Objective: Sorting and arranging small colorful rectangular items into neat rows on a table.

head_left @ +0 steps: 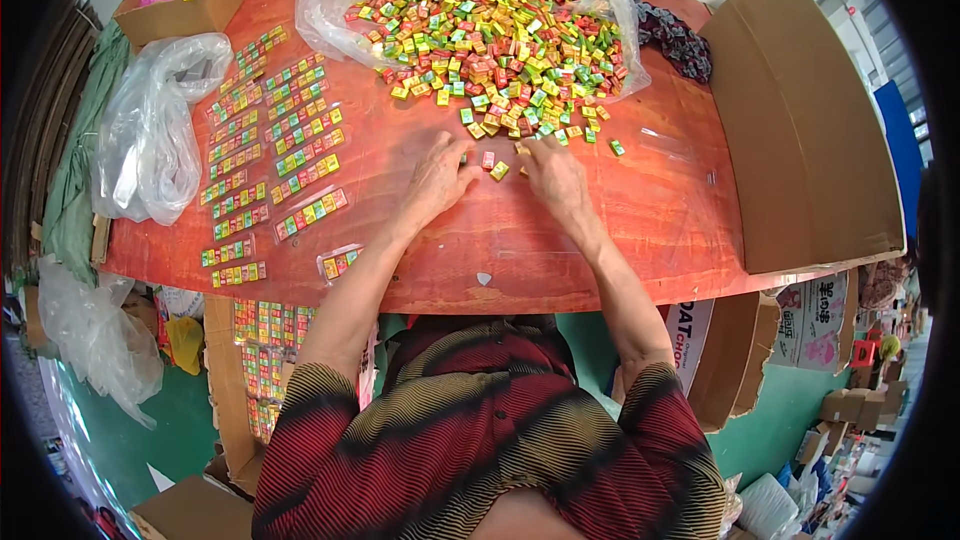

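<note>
My left hand rests on the red table with its fingers curled inward. A bit of green shows at its fingertips, but I cannot make out what it holds. Across from it, my right hand has its fingers bent down onto a small yellow box, partly hidden under the fingertips. Between the hands lie a loose red-and-white small box and a yellow-green small box. Just beyond my fingers spreads a large pile of small coloured boxes, red, yellow, green and orange, spilling from a clear plastic bag.
Rows of clear trays filled with small boxes cover the table's left side. A bundled plastic bag and an open carton sit at the far left. A tall cardboard box stands right. Below the left edge, a carton holds filled packs.
</note>
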### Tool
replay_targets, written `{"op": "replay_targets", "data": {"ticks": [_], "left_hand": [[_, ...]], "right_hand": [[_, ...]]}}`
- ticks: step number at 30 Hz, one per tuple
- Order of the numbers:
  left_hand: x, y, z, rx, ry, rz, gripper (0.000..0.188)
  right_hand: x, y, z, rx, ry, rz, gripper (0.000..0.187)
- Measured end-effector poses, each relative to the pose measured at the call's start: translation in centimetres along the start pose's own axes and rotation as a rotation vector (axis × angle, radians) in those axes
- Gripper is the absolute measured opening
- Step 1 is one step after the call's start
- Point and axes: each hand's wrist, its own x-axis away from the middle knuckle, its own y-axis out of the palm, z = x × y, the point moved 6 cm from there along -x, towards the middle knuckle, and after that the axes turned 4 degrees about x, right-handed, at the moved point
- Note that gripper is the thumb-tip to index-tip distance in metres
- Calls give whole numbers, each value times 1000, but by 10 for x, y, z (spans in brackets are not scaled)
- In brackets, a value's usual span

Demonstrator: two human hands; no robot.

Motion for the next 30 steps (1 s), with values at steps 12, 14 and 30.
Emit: {"op": "replay_targets", "data": {"ticks": [12, 14, 30], "left_hand": [[-13, 20, 9, -70, 55, -142, 37], [-10, 22, 9, -58, 70, -133, 37], [-6, 47, 43, -106, 92, -29, 36]], "right_hand": [[16, 31, -3, 114, 73, -140, 20], [19, 14, 1, -14, 92, -102, 21], [34, 6, 34, 17, 12, -72, 23]]}}
